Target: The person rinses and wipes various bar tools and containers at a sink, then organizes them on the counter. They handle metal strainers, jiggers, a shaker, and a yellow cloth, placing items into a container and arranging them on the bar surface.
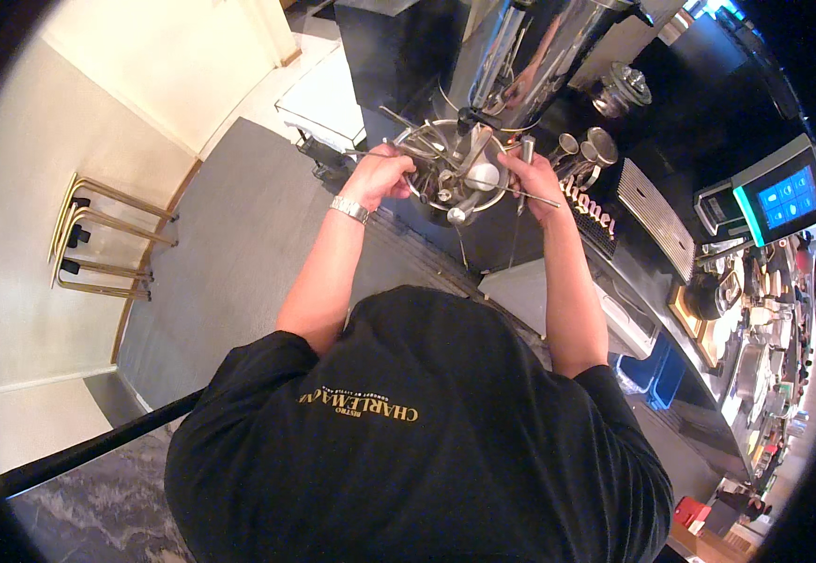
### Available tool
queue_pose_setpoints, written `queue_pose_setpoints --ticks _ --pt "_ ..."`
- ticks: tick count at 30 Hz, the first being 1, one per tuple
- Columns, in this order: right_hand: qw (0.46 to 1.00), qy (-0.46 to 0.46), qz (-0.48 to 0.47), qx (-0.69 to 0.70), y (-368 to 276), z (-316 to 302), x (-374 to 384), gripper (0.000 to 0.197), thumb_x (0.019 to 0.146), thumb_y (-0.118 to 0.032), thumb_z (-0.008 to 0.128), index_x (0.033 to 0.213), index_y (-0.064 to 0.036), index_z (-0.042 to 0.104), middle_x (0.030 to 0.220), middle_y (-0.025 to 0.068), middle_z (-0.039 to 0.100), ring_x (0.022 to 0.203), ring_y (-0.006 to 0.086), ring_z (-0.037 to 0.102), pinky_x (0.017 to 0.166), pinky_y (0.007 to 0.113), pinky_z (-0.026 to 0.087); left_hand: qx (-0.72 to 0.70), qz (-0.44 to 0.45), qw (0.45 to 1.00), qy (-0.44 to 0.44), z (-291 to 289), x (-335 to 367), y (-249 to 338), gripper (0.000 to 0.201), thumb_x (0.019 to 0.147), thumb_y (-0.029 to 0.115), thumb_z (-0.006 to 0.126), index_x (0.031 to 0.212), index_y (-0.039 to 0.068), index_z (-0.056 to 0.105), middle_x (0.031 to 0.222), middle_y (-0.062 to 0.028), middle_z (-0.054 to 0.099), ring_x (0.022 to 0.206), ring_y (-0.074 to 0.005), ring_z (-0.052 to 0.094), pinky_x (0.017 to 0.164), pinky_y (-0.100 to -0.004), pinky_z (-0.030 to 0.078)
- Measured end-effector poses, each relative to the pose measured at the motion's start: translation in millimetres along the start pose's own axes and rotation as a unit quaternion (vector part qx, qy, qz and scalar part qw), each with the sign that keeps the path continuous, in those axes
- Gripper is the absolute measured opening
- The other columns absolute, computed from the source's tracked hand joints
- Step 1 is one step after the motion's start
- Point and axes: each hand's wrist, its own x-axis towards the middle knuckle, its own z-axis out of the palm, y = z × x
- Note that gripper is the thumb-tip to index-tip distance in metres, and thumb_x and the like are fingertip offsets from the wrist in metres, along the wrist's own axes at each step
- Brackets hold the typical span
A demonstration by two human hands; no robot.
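In front of me is a round metal container (445, 208), crowded with metal utensils. Long thin handles stick out over its rim in several directions, and a pale round piece (484, 176) and a spoon (460, 214) show among them. My left hand (381, 176), with a metal-banded watch on the wrist, is closed at the container's left rim, its fingertips partly hidden. On the opposite side my right hand (532, 178) is closed at the rim, thumb inward. A metal handle (527, 150) stands beside its fingers, and a thin rod crosses in front of it.
Tall shiny cylinders (558, 66) rise just behind the container. To the right are small metal strainers (599, 145), a slotted drip tray (656, 218) and a lit touchscreen (788, 199) along a counter. A blue bin (654, 371) stands lower right. Folded metal-framed stools (112, 235) lean at the left wall.
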Motion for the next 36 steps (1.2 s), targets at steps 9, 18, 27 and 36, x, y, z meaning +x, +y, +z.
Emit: queue_pose_setpoints --ticks 9,18,27,36 --pt "1.0 0.0 -0.001 0.007 2 -1 -2 0.022 0.086 -0.023 0.077 0.088 -0.0084 0.06 0.063 -0.0035 0.052 0.05 0.0069 0.047 0.044 0.023 0.036 0.014 0.01 0.999 0.027 2 5 0 0.024 0.085 0.014 0.063 0.104 0.0 0.057 0.074 -0.0027 0.058 0.058 -0.0122 0.059 0.052 -0.0269 0.054" --pt "1.0 -0.002 -0.001 0.01 4 0 -4 0.022 0.086 -0.024 0.076 0.087 -0.0087 0.061 0.063 -0.0038 0.052 0.05 0.0066 0.047 0.045 0.024 0.036 0.005 0.021 0.999 0.04 8 -7 5 0.026 0.084 0.014 0.064 0.105 0.0 0.057 0.076 -0.0036 0.059 0.06 -0.012 0.06 0.051 -0.0276 0.054" --pt "1.0 -0.012 0.013 -0.005 8 1 1 0.023 0.086 -0.025 0.077 0.087 -0.0097 0.061 0.064 -0.0039 0.053 0.052 0.0069 0.048 0.046 0.024 0.038 0.016 0.027 0.998 0.049 2 0 0 0.027 0.084 0.015 0.064 0.105 -0.001 0.057 0.073 -0.0031 0.058 0.056 -0.0116 0.058 0.049 -0.0263 0.052" --pt "1.0 0.004 0.005 0.0 3 4 -2 0.023 0.087 -0.026 0.076 0.088 -0.0096 0.061 0.064 -0.0039 0.053 0.052 0.0067 0.048 0.047 0.024 0.038 0.016 0.027 0.998 0.057 4 -4 5 0.028 0.084 0.015 0.064 0.106 -0.001 0.057 0.077 -0.0034 0.059 0.058 -0.0108 0.058 0.05 -0.0253 0.052"
